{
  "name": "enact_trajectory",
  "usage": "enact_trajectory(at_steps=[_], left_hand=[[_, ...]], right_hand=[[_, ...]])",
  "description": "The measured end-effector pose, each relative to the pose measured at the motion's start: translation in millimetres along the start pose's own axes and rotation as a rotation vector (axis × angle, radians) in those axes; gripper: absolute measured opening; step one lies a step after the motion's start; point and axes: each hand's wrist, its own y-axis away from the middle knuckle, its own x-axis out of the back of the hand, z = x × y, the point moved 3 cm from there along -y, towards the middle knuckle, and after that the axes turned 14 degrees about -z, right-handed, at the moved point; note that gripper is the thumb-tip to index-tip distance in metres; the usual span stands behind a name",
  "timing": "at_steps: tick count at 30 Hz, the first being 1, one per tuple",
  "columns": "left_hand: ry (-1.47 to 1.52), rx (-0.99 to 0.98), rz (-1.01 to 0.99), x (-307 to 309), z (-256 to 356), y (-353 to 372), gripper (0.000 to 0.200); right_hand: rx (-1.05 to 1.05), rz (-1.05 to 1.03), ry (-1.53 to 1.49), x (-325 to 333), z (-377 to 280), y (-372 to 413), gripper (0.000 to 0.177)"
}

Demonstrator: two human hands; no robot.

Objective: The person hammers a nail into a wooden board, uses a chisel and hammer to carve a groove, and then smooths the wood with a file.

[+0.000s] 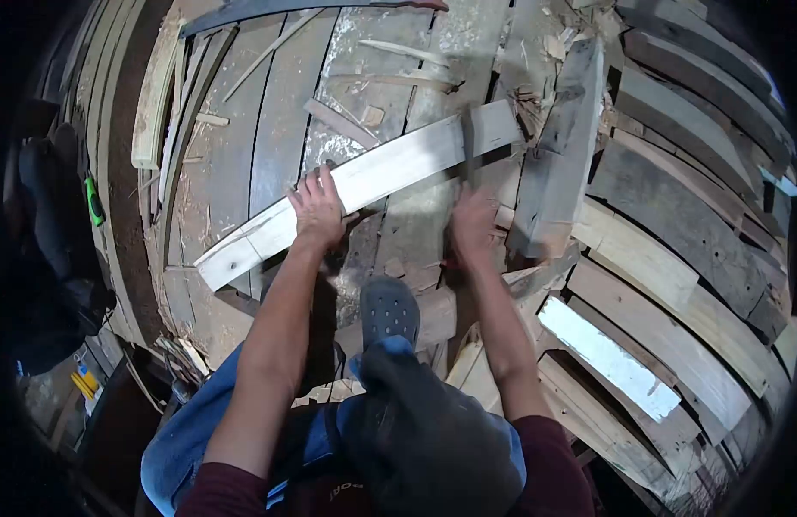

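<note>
A long pale wooden board [390,172] lies at a slant across the planks in front of me. My left hand [319,207] presses on the board left of its middle, fingers reaching over the far edge. Near the board's right end, my right hand [474,220] is closed and smeared by motion. From it a tool with a long dark blade [467,142] points away from me, crossing the board. The blur hides its handle and exact kind. A thin line crosses the board near its left end.
Grey plank flooring [282,95] carries wood strips and chips. A thick timber [558,155] stands right of the board's end. Stacked boards [674,207] fill the right side. My clog [390,312] is just below the board. A green-handled item [94,202] lies far left.
</note>
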Motion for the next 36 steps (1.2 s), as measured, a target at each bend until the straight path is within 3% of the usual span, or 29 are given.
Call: enact_trajectory(at_steps=[2,4,5,6,8,9,12,14,15,18,20,22,24,26,27,28,29,32,34,36], left_hand=[[0.019,0.003,-0.004,1,0,-5,0.113],[0.062,0.008,-0.058,2,-2,0,0.111],[-0.053,0.0,0.013,-13,-6,-7,0.112],[-0.05,-0.001,0.045,-16,-8,-8,0.111],[0.021,-0.016,0.055,-6,-3,0,0.111],[0.022,-0.003,0.038,-10,-4,3,0.111],[0.012,0.01,0.016,-4,-1,-4,0.111],[-0.021,0.015,-0.023,-2,-3,-3,0.11],[-0.042,0.025,-0.012,-7,-5,-6,0.112],[0.038,0.008,-0.044,4,-1,1,0.113],[0.028,0.032,-0.039,-11,-5,-3,0.115],[0.072,0.013,-0.031,-3,-3,-2,0.115],[0.019,0.042,-0.098,4,0,-2,0.114],[0.063,0.026,-0.077,0,-2,-1,0.114],[0.065,0.009,-0.064,5,-2,2,0.113],[0.055,0.009,-0.056,5,-2,-1,0.113],[0.047,0.013,-0.053,0,-4,-5,0.113],[0.049,0.005,-0.026,-1,-5,-5,0.112],[0.062,-0.019,-0.018,1,-4,3,0.112],[0.037,-0.059,0.06,-9,-9,2,0.111]], right_hand=[[0.117,-0.289,0.05,-53,-23,45,0.039],[0.183,-0.319,0.178,-48,-21,37,0.038],[0.215,-0.347,0.243,-45,-12,34,0.037],[0.387,-0.108,0.231,-29,12,18,0.036],[-0.148,-0.104,0.035,25,29,-20,0.036],[-0.229,-0.033,0.09,48,21,-22,0.037],[0.042,0.102,-0.014,4,6,5,0.037],[0.25,-0.348,0.131,-44,-26,48,0.036],[0.419,-0.347,0.241,-55,-35,63,0.035],[0.303,-0.342,0.321,-33,-12,22,0.034],[0.064,-0.109,0.123,6,16,-24,0.035],[-0.134,-0.001,0.059,42,14,-44,0.045],[-0.041,0.141,0.012,0,36,-52,0.045],[0.032,0.053,-0.232,-4,-10,-14,0.042],[0.104,-0.107,-0.082,-24,-28,4,0.036],[0.601,-0.097,0.329,-78,-8,25,0.032],[0.376,-0.434,0.245,-62,-39,46,0.031],[0.401,-0.239,0.166,-22,-17,26,0.035],[0.067,-0.1,0.112,-5,37,-24,0.039],[-0.222,0.028,0.036,40,27,-31,0.04]])
